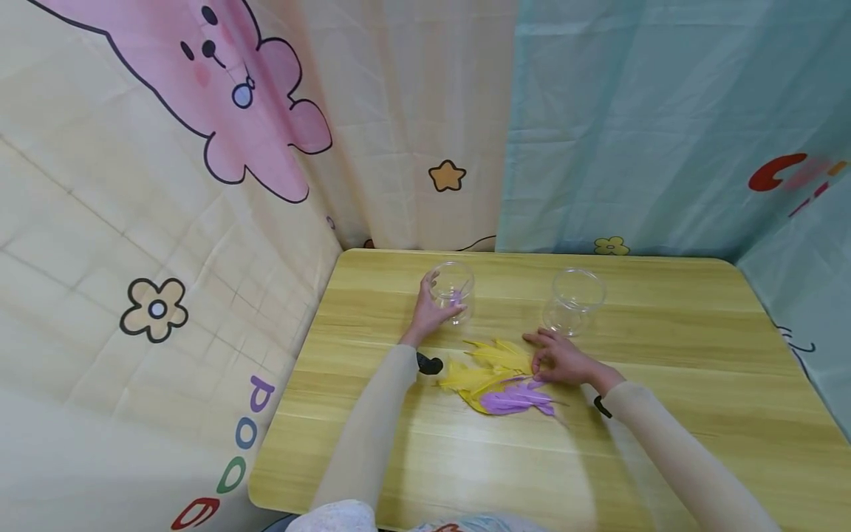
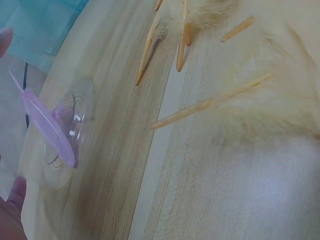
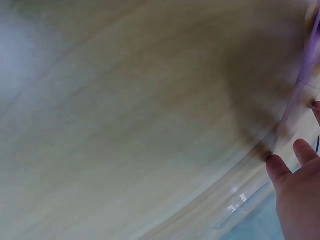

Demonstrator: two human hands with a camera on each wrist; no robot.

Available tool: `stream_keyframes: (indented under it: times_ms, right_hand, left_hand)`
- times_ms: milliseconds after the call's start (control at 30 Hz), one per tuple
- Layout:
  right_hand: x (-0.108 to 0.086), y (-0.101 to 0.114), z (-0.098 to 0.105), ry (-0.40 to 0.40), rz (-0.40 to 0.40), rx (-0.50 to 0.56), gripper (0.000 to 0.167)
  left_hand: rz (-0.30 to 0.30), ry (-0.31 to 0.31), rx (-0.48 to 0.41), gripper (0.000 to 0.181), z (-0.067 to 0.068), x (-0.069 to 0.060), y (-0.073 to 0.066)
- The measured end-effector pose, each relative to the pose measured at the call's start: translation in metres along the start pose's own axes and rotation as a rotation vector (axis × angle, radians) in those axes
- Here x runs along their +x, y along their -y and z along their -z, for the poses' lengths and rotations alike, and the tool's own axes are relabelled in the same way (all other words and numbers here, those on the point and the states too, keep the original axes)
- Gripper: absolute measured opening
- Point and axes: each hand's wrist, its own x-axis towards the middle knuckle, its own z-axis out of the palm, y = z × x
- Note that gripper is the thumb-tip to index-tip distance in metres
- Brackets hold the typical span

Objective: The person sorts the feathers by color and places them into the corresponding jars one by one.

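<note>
Surface (image 1: 299,443): loose feathers in a pile, purple feathers (image 1: 515,399) on the near side, yellow feathers (image 1: 468,375) mostly beyond and to the left. Key relation: the purple feathers lie just to the left of, and nearer the person than, the right hand (image 1: 564,360); long axis roughly side to side, thin quill ends toward the right. Right hand much the nearer of the two, fingertips at the pile's right edge; cannot tell if it pinches a quill. Left hand (image 1: 431,310) curls round the left clear cup (image 1: 462,278), thumb on the near side. Right clear cup (image 1: 575,301) stands just beyond the right hand. Left wrist view gives what the head view barely hints at: a purple feather (image 2: 47,127) aslant in the left cup, plus bare tan quills (image 2: 200,106). Right wrist view adds a purple strip running toward the right fingertips.
</note>
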Motion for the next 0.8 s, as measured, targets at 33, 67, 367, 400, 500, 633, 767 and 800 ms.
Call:
stream_keyframes:
  times_ms: [33,67,367,400,500,633,767,800]
  right_hand:
    - [0.0,0.0,-0.001,-0.012,0.02,-0.006,0.019]
    - [-0.001,0.0,-0.003,-0.023,0.039,-0.011,0.019]
    - [0.006,0.011,0.016,0.012,0.022,0.074,0.017]
    - [0.01,0.012,0.022,0.019,0.0,0.098,0.017]
    - [0.024,0.018,0.04,0.006,-0.055,0.149,0.014]
    - [0.052,0.031,0.062,-0.058,-0.075,0.173,0.012]
    - [0.082,0.045,0.076,-0.116,-0.139,0.178,0.012]
    - [0.089,0.048,0.078,-0.131,-0.158,0.18,0.012]
  left_hand:
    - [-0.002,-0.003,-0.003,0.105,0.0,0.0,0.0]
    - [-0.004,-0.005,-0.006,0.105,0.001,0.0,-0.001]
    - [-0.003,-0.006,-0.008,0.105,0.001,0.0,0.001]
    - [-0.008,-0.009,-0.008,0.105,0.001,0.001,0.002]
    - [-0.015,-0.015,-0.011,0.105,0.002,0.002,0.002]
    - [-0.011,-0.007,-0.013,0.105,0.002,0.003,0.003]
    - [0.01,0.003,-0.013,0.105,0.001,0.0,0.002]
    - [0.014,0.004,-0.013,0.105,0.001,-0.001,0.002]
